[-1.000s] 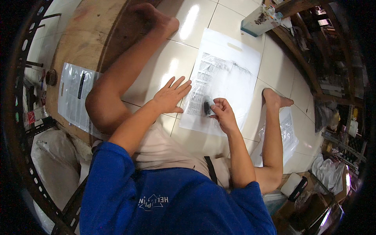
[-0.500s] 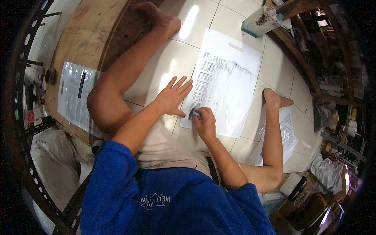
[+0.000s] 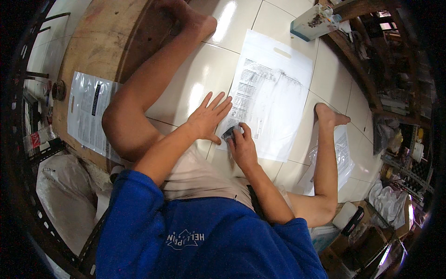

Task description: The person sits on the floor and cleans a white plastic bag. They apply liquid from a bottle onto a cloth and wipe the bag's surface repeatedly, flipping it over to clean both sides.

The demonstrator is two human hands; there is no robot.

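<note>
One wad [image 3: 227,134] juts from the right hand [image 3: 244,148].

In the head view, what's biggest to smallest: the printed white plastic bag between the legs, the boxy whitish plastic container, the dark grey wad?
Printed white plastic bag
Boxy whitish plastic container
Dark grey wad, partly hidden by the right hand

A white plastic bag [image 3: 276,104] lies flat on the tiled floor [image 3: 186,88], its cut-out handle at the far end, black print down its left side, grey smudges across it. A small dark wad [image 3: 228,134], partly hidden by the right hand [image 3: 243,148], is at its near left corner.
</note>
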